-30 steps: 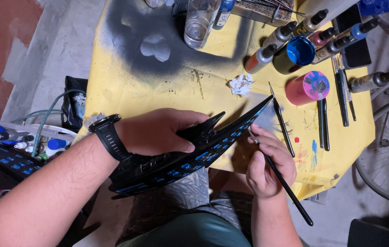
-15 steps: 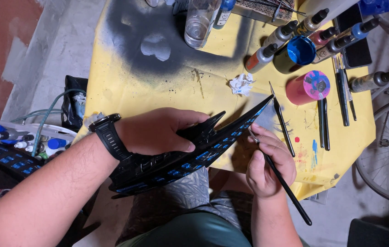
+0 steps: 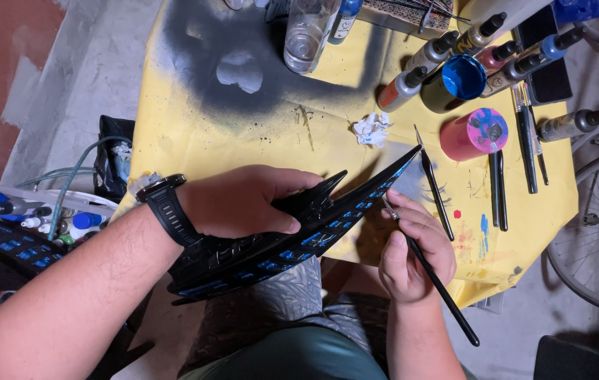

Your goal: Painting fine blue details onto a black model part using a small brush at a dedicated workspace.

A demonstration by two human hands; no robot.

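My left hand (image 3: 243, 200), with a black watch on its wrist, grips a long black pointed model part (image 3: 292, 236) that has rows of small blue panels. It lies across my lap, its tip reaching over the yellow table (image 3: 194, 134). My right hand (image 3: 412, 246) pinches a thin black paintbrush (image 3: 434, 280), with the bristle end touching the part's blue panels near its tip.
The table holds a clear glass (image 3: 308, 32), several paint bottles (image 3: 412, 77), an open blue paint cup (image 3: 461, 77), a pink jar (image 3: 474, 134), spare brushes (image 3: 436, 190) and a crumpled tissue (image 3: 372, 129). A bicycle wheel (image 3: 595, 239) stands at right, a paint tray (image 3: 39, 214) at left.
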